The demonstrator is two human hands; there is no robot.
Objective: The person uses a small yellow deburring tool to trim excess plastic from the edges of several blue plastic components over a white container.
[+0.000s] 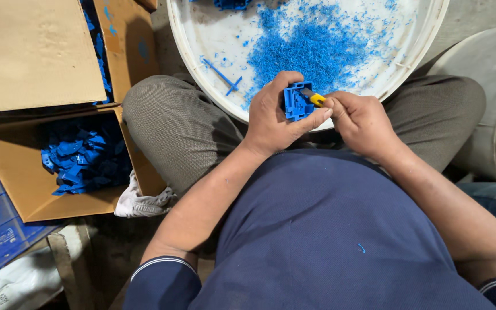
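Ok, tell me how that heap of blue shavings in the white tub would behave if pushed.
The blue shavings look thin and curly, so probably very light, scattering rather than sliding together. Loose flecks across the white tub suggest they cling or drift easily.

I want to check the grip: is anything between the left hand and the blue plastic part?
Nothing visible does. The left hand holds the blue plastic part directly, fingers wrapped around it. The right hand brings a yellow knife against the part's edge.
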